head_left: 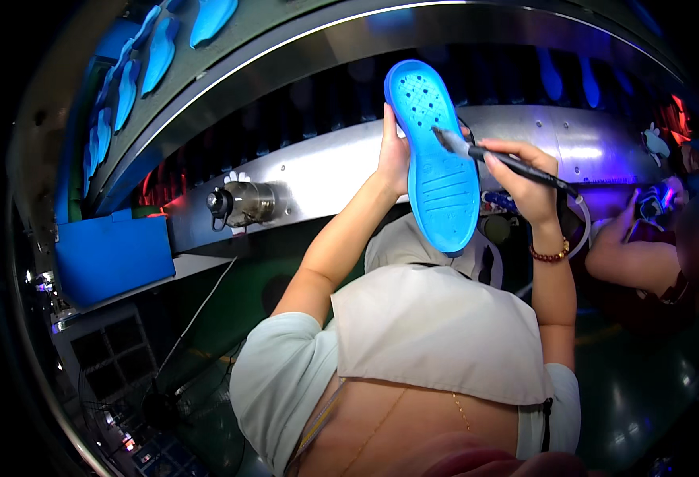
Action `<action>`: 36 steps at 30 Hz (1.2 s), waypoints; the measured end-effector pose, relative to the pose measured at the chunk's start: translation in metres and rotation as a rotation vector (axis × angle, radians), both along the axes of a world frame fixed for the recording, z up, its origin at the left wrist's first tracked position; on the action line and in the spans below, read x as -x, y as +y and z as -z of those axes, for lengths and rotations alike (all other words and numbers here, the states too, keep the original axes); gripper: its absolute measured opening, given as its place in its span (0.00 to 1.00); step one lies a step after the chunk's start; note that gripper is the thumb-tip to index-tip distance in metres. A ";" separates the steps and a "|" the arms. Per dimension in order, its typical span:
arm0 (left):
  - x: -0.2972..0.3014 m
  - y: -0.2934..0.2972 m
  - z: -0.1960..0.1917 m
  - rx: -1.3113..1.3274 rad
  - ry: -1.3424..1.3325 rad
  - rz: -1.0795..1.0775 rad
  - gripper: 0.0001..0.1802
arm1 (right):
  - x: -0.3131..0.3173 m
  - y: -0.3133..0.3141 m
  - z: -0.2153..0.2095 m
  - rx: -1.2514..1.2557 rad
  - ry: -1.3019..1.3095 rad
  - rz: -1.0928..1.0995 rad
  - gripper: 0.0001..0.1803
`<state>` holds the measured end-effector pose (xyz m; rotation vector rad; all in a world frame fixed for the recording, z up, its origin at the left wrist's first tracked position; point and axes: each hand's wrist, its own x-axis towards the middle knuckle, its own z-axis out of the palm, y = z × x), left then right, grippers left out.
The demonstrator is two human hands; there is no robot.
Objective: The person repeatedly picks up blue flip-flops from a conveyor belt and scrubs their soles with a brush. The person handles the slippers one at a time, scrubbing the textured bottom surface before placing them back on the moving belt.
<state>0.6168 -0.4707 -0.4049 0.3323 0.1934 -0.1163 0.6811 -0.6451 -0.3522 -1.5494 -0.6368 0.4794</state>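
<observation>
A bright blue shoe sole (443, 195) is held up in front of me, its patterned face with small dark holes toward me. My left hand (395, 155) grips its left edge near the upper part; some fingers are hidden behind it. In my right hand (531, 183) is a black-handled brush (524, 168) with a pale tube (586, 226) running from its rear end. The bristles lie over the sole's narrower middle, just below the holes, and seem to touch it.
A metal ledge (326, 167) runs across ahead of me, with a dark-capped bottle (250, 203) on it. More blue soles (160, 56) line the conveyor at upper left. A blue bin (115, 258) stands at left. At right, another person's arm (632, 258) is close by.
</observation>
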 end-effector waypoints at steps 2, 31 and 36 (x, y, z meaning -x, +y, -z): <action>-0.001 0.001 0.004 0.016 -0.010 -0.004 0.52 | 0.000 0.011 0.009 -0.022 -0.216 0.027 0.11; -0.016 0.049 -0.047 -0.296 -0.326 -0.454 0.55 | -0.004 -0.019 -0.025 -0.076 -0.248 -0.207 0.12; -0.017 0.049 -0.056 -0.391 -0.256 -0.472 0.54 | -0.001 -0.019 -0.013 -0.168 -0.168 -0.494 0.12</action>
